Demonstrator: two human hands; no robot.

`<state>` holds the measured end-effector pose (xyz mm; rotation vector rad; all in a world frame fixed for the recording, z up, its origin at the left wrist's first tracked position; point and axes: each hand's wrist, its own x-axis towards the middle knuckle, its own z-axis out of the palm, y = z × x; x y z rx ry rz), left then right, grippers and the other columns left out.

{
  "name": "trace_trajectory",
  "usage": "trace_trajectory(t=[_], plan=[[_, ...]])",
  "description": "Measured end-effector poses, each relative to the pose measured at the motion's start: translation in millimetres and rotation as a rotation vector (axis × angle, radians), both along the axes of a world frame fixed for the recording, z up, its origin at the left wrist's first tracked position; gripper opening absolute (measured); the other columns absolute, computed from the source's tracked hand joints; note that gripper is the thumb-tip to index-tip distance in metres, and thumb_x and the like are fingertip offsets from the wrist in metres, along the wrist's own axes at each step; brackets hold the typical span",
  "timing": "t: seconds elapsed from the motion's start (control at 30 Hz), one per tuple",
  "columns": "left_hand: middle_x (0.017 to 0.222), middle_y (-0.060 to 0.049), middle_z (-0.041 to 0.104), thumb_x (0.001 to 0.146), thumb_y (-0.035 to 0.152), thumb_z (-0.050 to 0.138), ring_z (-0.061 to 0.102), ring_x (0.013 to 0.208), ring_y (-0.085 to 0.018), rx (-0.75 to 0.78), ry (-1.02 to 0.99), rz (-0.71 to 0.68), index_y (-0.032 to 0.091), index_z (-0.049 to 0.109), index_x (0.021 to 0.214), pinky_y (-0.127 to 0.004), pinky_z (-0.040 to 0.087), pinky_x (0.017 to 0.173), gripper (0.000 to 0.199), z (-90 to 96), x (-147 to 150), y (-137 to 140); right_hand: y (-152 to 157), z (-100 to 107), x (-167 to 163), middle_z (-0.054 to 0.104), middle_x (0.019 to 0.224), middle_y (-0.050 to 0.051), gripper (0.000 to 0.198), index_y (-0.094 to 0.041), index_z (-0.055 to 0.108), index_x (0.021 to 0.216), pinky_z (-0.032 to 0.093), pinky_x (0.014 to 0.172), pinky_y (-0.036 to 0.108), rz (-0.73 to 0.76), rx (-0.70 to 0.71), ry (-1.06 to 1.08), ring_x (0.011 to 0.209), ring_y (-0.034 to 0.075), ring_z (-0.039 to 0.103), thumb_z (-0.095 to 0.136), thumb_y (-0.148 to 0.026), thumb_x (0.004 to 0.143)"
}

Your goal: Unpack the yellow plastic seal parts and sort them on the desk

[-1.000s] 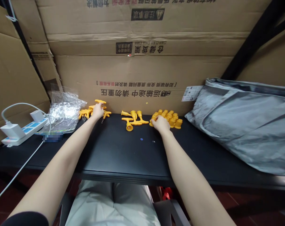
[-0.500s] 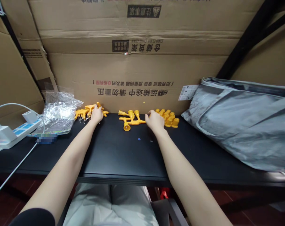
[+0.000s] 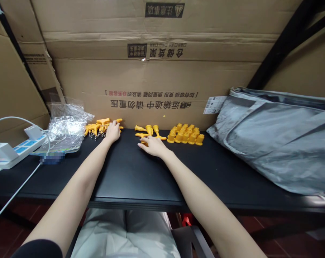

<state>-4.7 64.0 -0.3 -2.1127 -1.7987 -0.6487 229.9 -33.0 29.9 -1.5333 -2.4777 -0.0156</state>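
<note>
At the left, my left hand (image 3: pixel 113 132) curls its fingers over a yellow T-handle corkscrew (image 3: pixel 118 121) in a pile; the fingertips are partly hidden. More corkscrews (image 3: pixel 94 128) with metal spirals lie left of it. My right hand (image 3: pixel 154 146) is at the middle group, its thumb and fingers closed around a yellow bell-shaped sleeve, mostly covered by the hand. Just behind it lie a yellow T-handle (image 3: pixel 141 135) and corkscrews fitted in sleeves (image 3: pixel 156 130). To the right, several yellow sleeves (image 3: pixel 185 137) stand upright in close rows.
Behind the black table (image 3: pixel 141 182) rises a cardboard wall (image 3: pixel 157 77). Clear plastic bags (image 3: pixel 67 125) and a white power strip (image 3: pixel 24 148) with a cable occupy the left. A large grey bag (image 3: pixel 275 143) rests on the right.
My right hand has moved left from the upright sleeves to the sleeve at the front of the middle group. My left hand has shifted slightly right within the corkscrew pile.
</note>
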Motion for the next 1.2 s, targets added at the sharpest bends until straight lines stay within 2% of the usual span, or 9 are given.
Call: trace_trajectory(t=[0.07,0.17,0.3,0.53,0.67,0.8,0.93,1.07,1.2], plan=[[0.128,-0.016,0.051,0.088,0.018,0.040,0.049,0.114,-0.030,-0.005,0.012,0.012,0.011,0.056,0.124,-0.040,0.043,0.097,0.039,-0.6,3.5,0.7,-1.0,0.0,-2.0,0.063,0.118,0.012,0.039,-0.020,0.062,0.121,0.042,0.090,0.042,-0.017,0.005,-0.013,0.107,0.026,0.059,0.048,-0.043,0.092],[0.125,-0.017,0.054,0.086,0.017,0.042,0.049,0.115,-0.030,-0.014,0.008,0.034,0.011,0.054,0.125,-0.041,0.042,0.097,0.042,-0.4,5.5,1.5,-1.0,0.2,-3.9,0.063,0.115,0.013,0.032,-0.020,0.061,0.118,0.043,0.087,0.041,-0.060,0.011,-0.030,0.104,0.027,0.060,0.050,-0.030,0.090],[0.127,-0.015,0.055,0.085,0.017,0.042,0.048,0.116,-0.030,-0.013,0.004,0.053,0.013,0.056,0.123,-0.043,0.042,0.097,0.041,1.3,0.9,-1.6,0.3,0.4,-4.7,0.065,0.112,0.014,0.036,-0.015,0.055,0.120,0.045,0.083,0.038,-0.122,-0.005,0.007,0.101,0.027,0.062,0.051,-0.018,0.085],[0.128,-0.018,0.055,0.086,0.015,0.036,0.048,0.121,-0.031,0.035,0.071,0.018,0.012,0.060,0.115,-0.045,0.041,0.099,0.038,3.7,-8.1,-10.6,3.6,-2.1,-2.9,0.065,0.113,0.015,0.027,-0.015,0.059,0.112,0.044,0.087,0.038,-0.151,-0.031,-0.015,0.107,0.028,0.059,0.053,-0.030,0.089],[0.145,-0.020,0.042,0.085,0.018,0.040,0.032,0.137,-0.035,0.041,0.069,0.131,0.008,0.056,0.122,-0.051,0.029,0.110,0.041,2.4,-8.8,-10.2,4.4,-1.9,-1.9,0.065,0.114,0.013,0.026,-0.016,0.060,0.112,0.043,0.087,0.037,-0.150,-0.041,-0.030,0.110,0.027,0.059,0.054,-0.029,0.090],[0.150,-0.022,0.034,0.089,0.024,0.036,0.034,0.137,-0.037,-0.056,0.024,0.217,0.006,0.050,0.130,-0.052,0.029,0.110,0.046,0.9,-8.2,-7.4,4.9,-1.3,-1.5,0.066,0.115,0.013,0.027,-0.015,0.061,0.112,0.044,0.088,0.036,-0.157,-0.043,-0.031,0.109,0.027,0.059,0.051,-0.026,0.089],[0.152,-0.025,0.027,0.090,0.033,0.039,0.029,0.140,-0.038,-0.083,-0.043,0.200,0.004,0.045,0.134,-0.053,0.027,0.111,0.053,0.5,-5.1,-6.4,4.5,-1.6,-1.2,0.068,0.110,0.013,0.025,-0.018,0.066,0.106,0.045,0.085,0.038,-0.177,-0.009,-0.054,0.104,0.028,0.061,0.050,-0.027,0.089],[0.152,-0.028,0.025,0.087,0.028,0.043,0.027,0.141,-0.038,-0.112,-0.112,0.197,0.000,0.043,0.134,-0.052,0.028,0.112,0.055,-0.7,-1.8,-8.6,4.9,-2.4,-0.5,0.068,0.104,0.013,0.022,-0.020,0.067,0.100,0.045,0.083,0.039,-0.186,0.043,-0.055,0.100,0.029,0.062,0.049,-0.028,0.090],[0.152,-0.026,0.028,0.087,0.025,0.043,0.027,0.141,-0.038,-0.070,-0.134,0.182,0.002,0.048,0.130,-0.056,0.023,0.113,0.049,3.7,3.0,-15.7,7.1,-2.7,0.4,0.065,0.107,0.016,0.022,-0.018,0.066,0.101,0.043,0.084,0.041,-0.186,0.096,-0.013,0.102,0.031,0.061,0.048,-0.027,0.091]])
